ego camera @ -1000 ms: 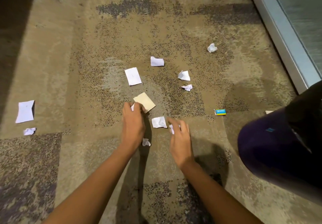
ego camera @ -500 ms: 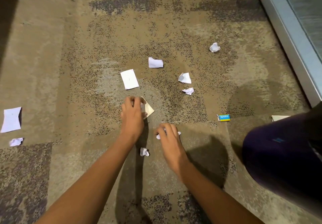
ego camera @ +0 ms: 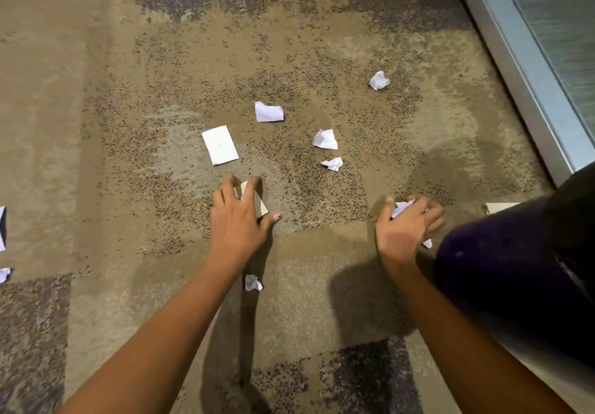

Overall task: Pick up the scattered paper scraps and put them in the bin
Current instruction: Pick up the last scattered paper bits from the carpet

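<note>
Swung right hand (ego camera: 407, 225) rightward, up beside dark purple bulk (ego camera: 515, 269); fingers curled round crumpled scraps (ego camera: 402, 209), so probably near binning. Keeps left hand (ego camera: 236, 217) splayed, fingertips pressing tan card scrap (ego camera: 259, 203) onto carpet (ego camera: 128, 124), not lifted yet. Leaves white scraps (ego camera: 220, 149) ahead of both hands.

carpeted floor (ego camera: 128, 59), mottled tan and grey, with paper lying on it: flat white slip (ego camera: 220, 145) at centre; folded white scrap (ego camera: 269, 112) beyond it; folded piece (ego camera: 325, 139) and small crumpled piece (ego camera: 332, 164) to its right; white ball (ego camera: 379, 80) farthest; small wad (ego camera: 253, 283) nearest; tan card (ego camera: 261, 207) near the slip
</note>
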